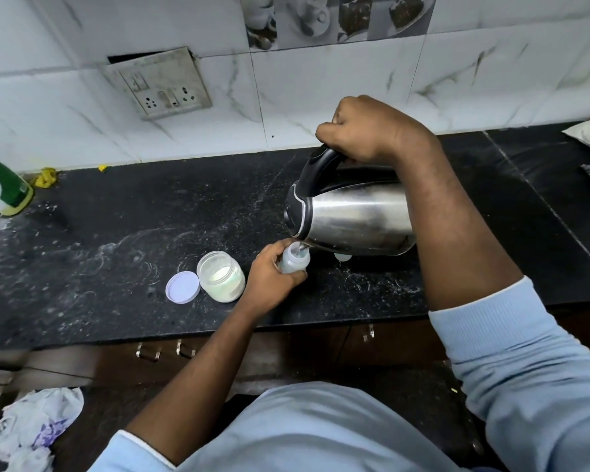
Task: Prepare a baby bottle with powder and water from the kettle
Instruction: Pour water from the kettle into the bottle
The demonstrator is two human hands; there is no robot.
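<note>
Right hand [365, 131]: fingers wrapped round the black handle of the steel kettle [355, 216], which is tipped over to the left, spout down.
Left hand [269, 277]: curled round the baby bottle [295, 260], which stands open on the black counter [116, 233] (neck right under the spout).
Water: a thin stream runs from spout into bottle neck — pale liquid shows inside.
Powder jar [221, 276]: open, whitish powder within, just left of the bottle hand.
Jar lid [182, 287]: lying flat on the counter — touching the jar's left side.
Wall: socket plate [160, 85] above the counter, far left of the kettle.
</note>
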